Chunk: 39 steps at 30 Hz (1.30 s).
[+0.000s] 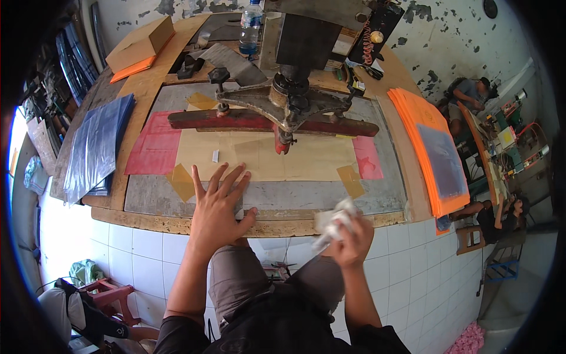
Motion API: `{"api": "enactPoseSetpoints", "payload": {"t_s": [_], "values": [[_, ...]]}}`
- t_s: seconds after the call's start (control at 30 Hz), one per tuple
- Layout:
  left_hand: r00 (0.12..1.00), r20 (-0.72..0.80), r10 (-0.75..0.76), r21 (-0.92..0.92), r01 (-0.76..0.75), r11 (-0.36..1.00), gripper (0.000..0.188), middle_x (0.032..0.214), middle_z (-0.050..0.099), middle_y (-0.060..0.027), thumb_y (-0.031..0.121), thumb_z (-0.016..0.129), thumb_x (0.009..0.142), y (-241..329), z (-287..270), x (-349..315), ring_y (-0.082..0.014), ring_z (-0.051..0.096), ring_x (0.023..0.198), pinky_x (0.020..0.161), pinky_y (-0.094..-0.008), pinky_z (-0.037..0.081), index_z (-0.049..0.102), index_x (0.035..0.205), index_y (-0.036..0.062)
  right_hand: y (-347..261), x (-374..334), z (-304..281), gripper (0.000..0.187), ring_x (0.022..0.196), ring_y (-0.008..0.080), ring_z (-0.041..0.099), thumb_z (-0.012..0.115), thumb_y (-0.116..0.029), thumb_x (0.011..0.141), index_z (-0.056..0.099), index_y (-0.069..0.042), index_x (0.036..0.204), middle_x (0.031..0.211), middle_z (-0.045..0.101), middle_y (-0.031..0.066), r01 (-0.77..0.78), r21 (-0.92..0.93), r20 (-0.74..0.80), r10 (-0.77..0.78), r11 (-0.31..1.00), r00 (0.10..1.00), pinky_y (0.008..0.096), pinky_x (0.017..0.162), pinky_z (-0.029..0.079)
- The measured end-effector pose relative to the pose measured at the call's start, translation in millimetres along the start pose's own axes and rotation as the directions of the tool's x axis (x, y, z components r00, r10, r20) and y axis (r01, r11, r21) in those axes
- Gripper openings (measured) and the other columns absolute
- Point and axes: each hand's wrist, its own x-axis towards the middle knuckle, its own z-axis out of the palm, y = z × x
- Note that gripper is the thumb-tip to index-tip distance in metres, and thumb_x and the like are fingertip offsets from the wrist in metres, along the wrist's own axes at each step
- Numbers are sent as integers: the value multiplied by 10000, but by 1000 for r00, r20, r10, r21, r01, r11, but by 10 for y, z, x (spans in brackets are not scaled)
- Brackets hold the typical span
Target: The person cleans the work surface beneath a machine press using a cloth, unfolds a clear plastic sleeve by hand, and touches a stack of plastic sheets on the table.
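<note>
My left hand (219,203) lies with fingers spread, their tips on the near edge of a tan sheet (265,165) taped to the grey metal plate (283,197). A small white piece (216,156) rests on that sheet just beyond the fingers. My right hand (354,239), slightly blurred, is closed on a crumpled white cloth (335,223) at the table's near edge. Over the sheet stands a press head with a long red bar (236,120) and a metal spider-shaped bracket (289,100). Pink sheets (154,144) flank the tan sheet on both sides.
Clear blue-tinted plastic sleeves (97,147) lie at left, below a cardboard box (140,42). A stack of orange folders (421,147) with a plastic sleeve on top sits at right. A water bottle (250,28) stands at the back. Other people (471,97) sit at a bench on the right.
</note>
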Motion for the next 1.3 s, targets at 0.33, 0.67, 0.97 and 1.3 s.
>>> {"api": "enactPoseSetpoints", "payload": {"t_s": [0.33, 0.67, 0.97, 1.3], "values": [[1000, -9, 17, 19, -17, 1000, 757, 1672, 557, -50, 450, 800, 887, 9, 31, 21, -349, 434, 1596, 1368, -727, -17, 655, 1544, 103, -679, 596, 41, 458, 1358, 382, 641, 789, -78, 906, 745, -140, 1358, 1418, 705, 100, -82, 135, 294, 39, 987, 955, 538, 1143, 481], [1000, -12, 17, -19, -17, 1000, 795, 1665, 565, -68, 524, 828, 887, 3, -6, 24, -345, 434, 1602, 1378, -703, -10, 664, 1525, 78, 184, 1101, 118, 442, 1347, 409, 610, 795, -134, 952, 711, -112, 1386, 1463, 657, 136, -288, -21, 343, 277, 957, 898, 546, 1149, 473], [1000, -15, 12, -46, -13, 999, 776, 1637, 584, -75, 470, 828, 843, -35, 3, -5, -352, 453, 1582, 1368, -730, 9, 684, 1482, 54, -429, 967, -3, 495, 1431, 407, 583, 829, -200, 960, 697, -135, 1432, 1498, 650, 114, -132, 194, 494, 19, 972, 869, 550, 1177, 465], [999, -4, 42, -43, -42, 998, 776, 1637, 581, -71, 512, 816, 866, -87, 10, 2, -339, 448, 1585, 1360, -748, 16, 691, 1477, 52, -453, 1343, 406, 407, 1461, 382, 574, 808, -92, 964, 742, -100, 1365, 1533, 643, 122, -52, 350, 466, -125, 935, 876, 505, 1221, 468]]}}
